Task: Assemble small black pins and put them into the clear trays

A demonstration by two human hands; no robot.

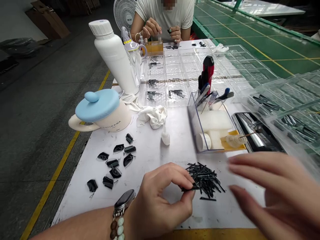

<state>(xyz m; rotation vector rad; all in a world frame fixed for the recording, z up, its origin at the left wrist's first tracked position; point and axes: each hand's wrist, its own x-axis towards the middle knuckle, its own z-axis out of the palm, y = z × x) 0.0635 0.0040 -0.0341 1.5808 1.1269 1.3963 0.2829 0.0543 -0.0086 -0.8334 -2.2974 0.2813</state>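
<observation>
My left hand (165, 200) pinches a small black strip (192, 188) between thumb and forefinger, at the near left side of a pile of thin black strips (206, 176). One loose strip (208, 199) lies just in front of the pile. My right hand (277, 186), slightly blurred, hovers to the right of the pile with thumb and fingers apart and nothing between them. To the left, several black curved pieces with clear edges (128, 160) lie scattered on the white tabletop (82, 203). A small white bottle (165, 137) stands beyond my left hand.
A clear box (193, 126) holds tools and white blocks, beside a black tray (262, 133). At left are a lidded mug (112, 116), a white bottle (115, 56) and crumpled white cloth (155, 116). Compartment trays (172, 70) extend toward a co-worker (163, 16) opposite.
</observation>
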